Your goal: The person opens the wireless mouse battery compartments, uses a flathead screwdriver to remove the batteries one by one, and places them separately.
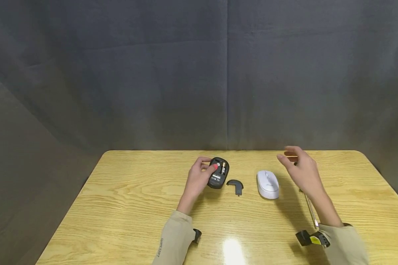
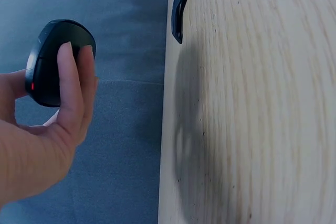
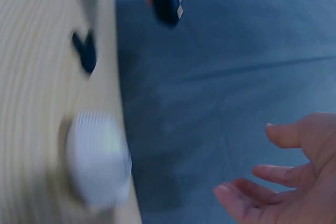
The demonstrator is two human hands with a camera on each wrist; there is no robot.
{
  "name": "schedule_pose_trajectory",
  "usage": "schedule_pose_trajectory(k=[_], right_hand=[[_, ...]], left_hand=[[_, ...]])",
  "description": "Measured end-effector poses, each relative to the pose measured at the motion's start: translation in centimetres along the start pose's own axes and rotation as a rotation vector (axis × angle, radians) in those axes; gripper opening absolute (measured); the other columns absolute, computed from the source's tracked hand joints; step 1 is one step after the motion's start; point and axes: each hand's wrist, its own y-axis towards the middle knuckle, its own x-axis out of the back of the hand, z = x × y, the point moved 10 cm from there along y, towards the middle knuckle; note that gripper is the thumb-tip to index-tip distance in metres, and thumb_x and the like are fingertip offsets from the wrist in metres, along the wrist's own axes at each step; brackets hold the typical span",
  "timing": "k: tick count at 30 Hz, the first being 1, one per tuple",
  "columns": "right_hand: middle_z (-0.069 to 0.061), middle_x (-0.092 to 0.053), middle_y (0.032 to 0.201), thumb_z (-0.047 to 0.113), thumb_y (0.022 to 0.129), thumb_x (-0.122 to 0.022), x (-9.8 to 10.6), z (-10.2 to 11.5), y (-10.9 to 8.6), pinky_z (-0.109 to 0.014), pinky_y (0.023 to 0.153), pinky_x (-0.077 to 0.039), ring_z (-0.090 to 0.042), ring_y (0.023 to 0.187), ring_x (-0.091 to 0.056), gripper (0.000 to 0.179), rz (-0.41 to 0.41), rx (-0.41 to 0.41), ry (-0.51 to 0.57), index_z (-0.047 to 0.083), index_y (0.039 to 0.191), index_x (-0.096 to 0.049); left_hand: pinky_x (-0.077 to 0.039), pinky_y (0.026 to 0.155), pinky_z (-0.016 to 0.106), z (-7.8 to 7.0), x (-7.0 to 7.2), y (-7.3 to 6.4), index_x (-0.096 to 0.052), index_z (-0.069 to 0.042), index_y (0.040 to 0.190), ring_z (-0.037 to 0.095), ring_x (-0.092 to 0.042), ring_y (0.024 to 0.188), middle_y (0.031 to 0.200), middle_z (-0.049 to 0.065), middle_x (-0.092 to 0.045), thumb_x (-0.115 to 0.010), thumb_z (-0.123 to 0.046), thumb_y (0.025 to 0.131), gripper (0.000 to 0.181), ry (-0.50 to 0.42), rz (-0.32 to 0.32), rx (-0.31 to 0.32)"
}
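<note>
My left hand [image 1: 198, 177] grips a black computer mouse [image 1: 219, 180] above the table, its underside facing up in the head view. The mouse's battery bay is uncovered, with a battery [image 1: 223, 168] in it. A red glow shows at the thumb tip. In the left wrist view the fingers lie along the dark shell [image 2: 46, 77]. The loose black battery cover [image 1: 238, 186] rests on the table just right of that mouse. My right hand [image 1: 303, 171] hovers empty beyond a white mouse [image 1: 268, 184], fingers loosely bent and thumb apart.
Under the right forearm lies a thin metal tool [image 1: 311, 209], partly hidden, its kind unclear. The wooden table [image 1: 119, 206] ends at a grey curtain [image 1: 159, 92] behind. Each wrist carries a small black camera [image 1: 304, 238].
</note>
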Motion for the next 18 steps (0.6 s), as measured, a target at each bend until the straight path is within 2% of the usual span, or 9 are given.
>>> schedule_pose_trajectory(k=[4,10,18], right_hand=[[-0.027,-0.064,0.129,0.03,0.107,-0.059,-1.8,2.5,0.3,-0.055,0.092,-0.051,-0.043,0.118,-0.061,0.046,0.015,0.027,0.074,-0.005,0.136,-0.059],[-0.022,-0.067,0.126,0.025,0.105,-0.064,-5.1,5.3,0.8,-0.054,0.099,-0.051,-0.036,0.119,-0.062,0.038,0.071,0.038,0.213,-0.003,0.13,-0.064],[-0.021,-0.063,0.133,0.014,0.101,-0.069,-10.0,6.3,1.1,-0.053,0.102,-0.051,-0.035,0.125,-0.06,0.035,0.157,0.032,0.345,-0.003,0.131,-0.065]], left_hand=[[-0.048,0.066,0.024,0.1,0.0,0.0,-0.062,0.004,0.127,0.013,-0.06,0.076,0.097,0.018,-0.069,-0.067,-0.015,0.096,0.037,-0.022,0.01,0.005],[-0.05,0.063,0.022,0.0,-0.3,0.0,-0.059,0.005,0.131,0.011,-0.06,0.072,0.099,0.018,-0.069,-0.065,-0.015,0.097,0.04,-0.073,0.028,0.02],[-0.051,0.062,0.022,0.0,-0.5,0.0,-0.059,0.005,0.131,0.012,-0.061,0.074,0.1,0.018,-0.069,-0.065,-0.015,0.097,0.039,-0.088,0.028,0.039]])
